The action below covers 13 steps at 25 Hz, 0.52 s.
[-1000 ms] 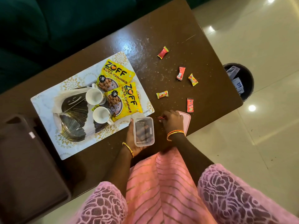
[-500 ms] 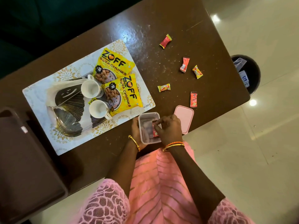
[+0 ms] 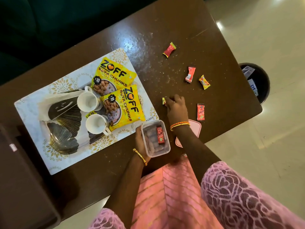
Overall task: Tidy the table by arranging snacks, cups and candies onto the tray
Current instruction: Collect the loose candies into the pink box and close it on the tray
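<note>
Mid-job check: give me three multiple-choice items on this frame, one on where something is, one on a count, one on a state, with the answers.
1. Where is the clear box?
A. On the tray
B. On the table beside the tray, held by the left hand
C. In the bin

2. How many white cups stand on the tray?
A. One
B. Two
C. Four

3. What is the state of the clear box?
A. Open, with a red candy inside
B. Closed with its pink lid
C. Open and empty

Answers:
1. B: the left hand grips the box on the table, just off the tray's corner.
2. B: one cup and another cup sit by the yellow packets.
3. A: the red candy lies in it, and the pink lid lies apart under the right arm.
</note>
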Available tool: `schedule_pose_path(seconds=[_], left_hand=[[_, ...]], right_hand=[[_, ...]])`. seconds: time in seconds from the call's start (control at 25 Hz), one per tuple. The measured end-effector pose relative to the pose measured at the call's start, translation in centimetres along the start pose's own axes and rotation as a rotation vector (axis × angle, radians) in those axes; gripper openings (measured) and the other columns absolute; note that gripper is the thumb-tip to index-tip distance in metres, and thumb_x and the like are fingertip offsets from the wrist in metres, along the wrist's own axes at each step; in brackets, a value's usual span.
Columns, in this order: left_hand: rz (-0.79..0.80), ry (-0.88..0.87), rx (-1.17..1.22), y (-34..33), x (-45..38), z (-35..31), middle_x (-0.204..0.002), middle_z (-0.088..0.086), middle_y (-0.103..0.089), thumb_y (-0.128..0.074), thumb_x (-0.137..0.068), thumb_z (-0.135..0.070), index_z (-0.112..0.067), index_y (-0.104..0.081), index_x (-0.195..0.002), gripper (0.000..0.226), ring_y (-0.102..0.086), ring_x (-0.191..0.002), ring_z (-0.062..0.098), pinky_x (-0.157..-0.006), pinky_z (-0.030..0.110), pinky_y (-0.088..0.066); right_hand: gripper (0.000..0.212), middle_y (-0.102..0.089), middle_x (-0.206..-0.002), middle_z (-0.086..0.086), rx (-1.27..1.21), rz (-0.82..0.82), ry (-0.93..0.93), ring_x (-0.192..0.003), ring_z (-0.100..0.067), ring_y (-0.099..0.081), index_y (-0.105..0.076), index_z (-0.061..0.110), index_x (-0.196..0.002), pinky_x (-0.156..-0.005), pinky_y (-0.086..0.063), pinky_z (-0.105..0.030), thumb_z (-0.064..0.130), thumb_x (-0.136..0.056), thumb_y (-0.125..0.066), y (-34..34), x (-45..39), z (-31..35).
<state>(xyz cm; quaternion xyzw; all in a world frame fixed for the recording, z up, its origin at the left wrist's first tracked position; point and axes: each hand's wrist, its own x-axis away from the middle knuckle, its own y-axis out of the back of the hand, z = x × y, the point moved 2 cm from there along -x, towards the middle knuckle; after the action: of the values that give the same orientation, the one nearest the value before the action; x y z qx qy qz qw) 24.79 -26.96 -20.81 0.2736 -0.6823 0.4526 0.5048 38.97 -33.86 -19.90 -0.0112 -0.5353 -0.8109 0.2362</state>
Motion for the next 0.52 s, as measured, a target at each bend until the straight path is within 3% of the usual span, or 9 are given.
schedule_pose_path(seconds=[0.08,0.24,0.32,0.4,0.52], left_hand=[[-0.122,-0.104,-0.029,-0.2,0.1,-0.1,-0.094,0.001,-0.06,-0.036,-0.087,-0.059,-0.023,-0.056,-0.09,0.042,-0.059,-0.084,0.018,-0.075,0.036,-0.051],[-0.141,-0.122,0.005,-1.0,0.6,-0.4,-0.093,0.0,-0.06,-0.037,-0.088,-0.057,-0.023,-0.056,-0.087,0.039,-0.059,-0.083,0.017,-0.073,0.035,-0.05],[-0.144,-0.118,-0.005,-0.8,0.5,-0.6,-0.093,-0.001,-0.06,-0.038,-0.088,-0.057,-0.023,-0.056,-0.087,0.038,-0.059,-0.083,0.016,-0.072,0.035,-0.05],[-0.136,-0.116,-0.025,-0.8,0.4,-0.5,-0.093,0.0,-0.06,-0.037,-0.089,-0.056,-0.023,-0.056,-0.088,0.038,-0.06,-0.083,0.016,-0.073,0.034,-0.05],[-0.118,-0.116,-0.057,-1.0,0.3,-0.4,-0.095,0.001,-0.061,-0.035,-0.09,-0.055,-0.019,-0.057,-0.097,0.042,-0.06,-0.085,0.018,-0.079,0.036,-0.049]], right_hand=[[0.035,-0.054,-0.123,-0.02,0.049,-0.001,0.027,-0.114,-0.035,-0.045,-0.051,0.003,-0.129,-0.087,-0.046,-0.042,0.006,-0.094,-0.044,-0.1,0.4,-0.3],[0.032,-0.059,-0.111,-0.021,0.059,0.065,0.049,-0.107,-0.034,-0.05,-0.056,0.001,-0.119,-0.081,-0.045,-0.039,0.017,-0.093,-0.046,1.3,-0.2,-0.1],[0.025,-0.064,-0.098,-0.017,-0.125,0.042,-0.066,-0.092,-0.028,-0.057,-0.064,0.003,-0.104,-0.071,-0.043,-0.034,0.021,-0.09,-0.053,2.8,0.3,0.0],[0.023,-0.068,-0.092,-0.011,-0.389,0.009,-0.214,-0.08,-0.019,-0.059,-0.068,0.005,-0.101,-0.067,-0.046,-0.026,0.021,-0.086,-0.06,4.2,2.8,0.2],[0.019,-0.059,-0.082,-0.004,-0.573,-0.011,-0.304,-0.069,-0.009,-0.052,-0.073,0.007,-0.095,-0.058,-0.039,-0.016,0.019,-0.082,-0.066,5.0,7.9,0.8]])
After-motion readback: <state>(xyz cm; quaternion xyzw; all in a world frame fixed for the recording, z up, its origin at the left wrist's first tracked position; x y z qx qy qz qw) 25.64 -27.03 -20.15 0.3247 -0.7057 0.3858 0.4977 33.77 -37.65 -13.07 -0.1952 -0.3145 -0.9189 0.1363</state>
